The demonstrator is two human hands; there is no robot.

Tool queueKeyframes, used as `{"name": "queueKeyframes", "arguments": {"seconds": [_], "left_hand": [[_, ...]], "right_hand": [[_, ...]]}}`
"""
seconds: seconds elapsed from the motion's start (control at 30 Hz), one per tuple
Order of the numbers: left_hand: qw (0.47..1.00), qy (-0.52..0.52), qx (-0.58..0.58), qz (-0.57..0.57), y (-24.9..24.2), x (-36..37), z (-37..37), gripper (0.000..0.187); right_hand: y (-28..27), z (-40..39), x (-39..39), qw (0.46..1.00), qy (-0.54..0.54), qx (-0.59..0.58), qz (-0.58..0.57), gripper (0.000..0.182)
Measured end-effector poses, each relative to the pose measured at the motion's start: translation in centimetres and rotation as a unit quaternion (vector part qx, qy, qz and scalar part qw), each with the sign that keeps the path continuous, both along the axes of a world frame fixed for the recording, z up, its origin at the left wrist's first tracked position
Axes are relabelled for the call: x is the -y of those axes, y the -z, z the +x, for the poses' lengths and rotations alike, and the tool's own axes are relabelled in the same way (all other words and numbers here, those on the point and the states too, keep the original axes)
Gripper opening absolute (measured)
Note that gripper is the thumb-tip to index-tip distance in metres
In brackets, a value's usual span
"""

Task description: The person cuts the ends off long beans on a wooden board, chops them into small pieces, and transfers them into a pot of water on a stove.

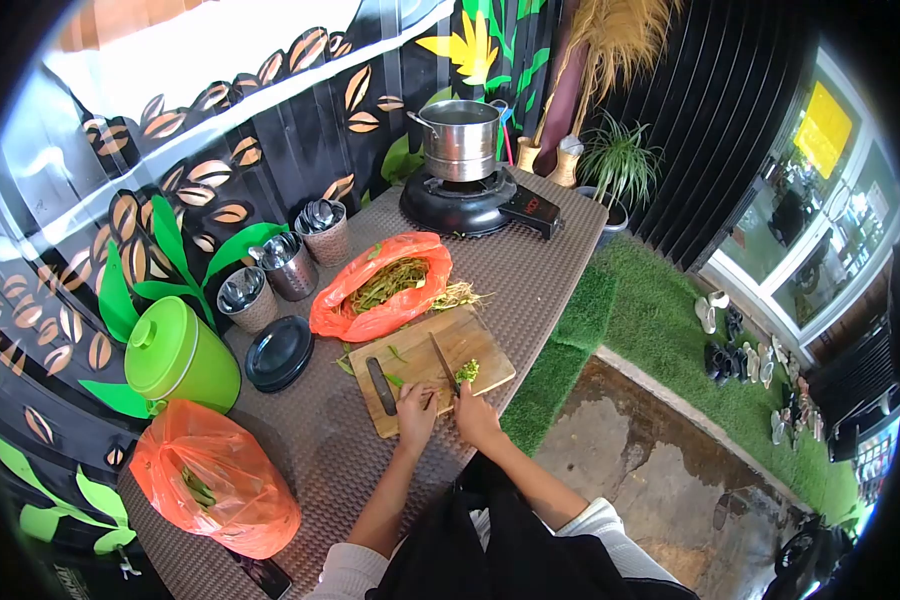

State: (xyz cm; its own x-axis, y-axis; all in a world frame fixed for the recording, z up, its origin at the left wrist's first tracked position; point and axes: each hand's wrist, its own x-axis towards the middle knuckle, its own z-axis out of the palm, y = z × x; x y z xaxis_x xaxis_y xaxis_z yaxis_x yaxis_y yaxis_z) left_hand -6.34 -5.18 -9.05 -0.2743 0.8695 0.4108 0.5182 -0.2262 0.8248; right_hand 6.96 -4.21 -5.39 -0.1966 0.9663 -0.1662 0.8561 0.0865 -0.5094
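A wooden cutting board [460,340] lies at an angle near the table's front edge. My right hand [477,417] is closed around a knife [443,362], whose blade points away from me over the board. Right beside the blade sits a small heap of chopped greens [467,371]. Over the near part of the board, my left hand [417,415] has its fingers pinched together; what they hold, if anything, is too small to make out. A green leaf piece [394,381] lies by its fingertips. Behind the board, an orange plastic bag [370,322] stands open, filled with green stalks [390,284].
A steel pot [460,140] stands on a black gas stove [455,207] at the back. Along the wall are cutlery holders [288,268], dark plates [278,354] and a lidded green container [182,355]. A tied orange bag [215,485] and a phone [262,574] lie front left.
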Motion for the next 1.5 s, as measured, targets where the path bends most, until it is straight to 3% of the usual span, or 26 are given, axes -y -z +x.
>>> {"name": "queueKeyframes", "arguments": {"seconds": [0.3, 0.53, 0.67, 0.83, 1.03, 1.1, 1.3, 1.5], "left_hand": [[0.992, 0.010, 0.108, -0.062, 0.6, -1.1, 0.3, 0.018], [0.993, 0.011, 0.100, -0.059, -0.9, -0.6, 0.7, 0.017], [0.996, 0.002, 0.088, -0.029, -0.3, -0.5, 0.8, 0.015], [0.994, -0.010, 0.099, -0.033, 0.1, -0.6, 0.8, 0.016], [0.997, -0.003, 0.075, -0.033, 0.0, -0.4, 0.6, 0.017], [1.000, -0.003, 0.010, -0.018, -0.3, -0.2, 0.7, 0.016], [1.000, -0.001, -0.022, -0.007, -0.7, -1.1, 1.9, 0.014], [0.997, 0.032, 0.070, -0.026, -1.4, -2.4, 1.6, 0.010]], "right_hand": [[-0.2, -0.9, 2.3, 0.999, 0.001, -0.031, -0.016, 0.033], [-0.7, -1.7, 2.0, 0.998, 0.015, 0.011, -0.056, 0.033], [1.8, -1.9, -0.4, 1.000, 0.004, -0.006, -0.007, 0.036], [-0.2, -1.3, 0.8, 1.000, -0.022, -0.017, -0.015, 0.036], [-0.7, -1.9, 1.4, 0.999, 0.025, 0.019, -0.026, 0.030], [-0.7, -1.1, 0.3, 0.999, 0.037, 0.018, -0.024, 0.030], [-0.2, 0.1, -0.7, 0.999, 0.044, -0.002, -0.020, 0.028], [0.0, -0.1, -0.7, 0.998, 0.052, -0.010, -0.031, 0.030]]}}
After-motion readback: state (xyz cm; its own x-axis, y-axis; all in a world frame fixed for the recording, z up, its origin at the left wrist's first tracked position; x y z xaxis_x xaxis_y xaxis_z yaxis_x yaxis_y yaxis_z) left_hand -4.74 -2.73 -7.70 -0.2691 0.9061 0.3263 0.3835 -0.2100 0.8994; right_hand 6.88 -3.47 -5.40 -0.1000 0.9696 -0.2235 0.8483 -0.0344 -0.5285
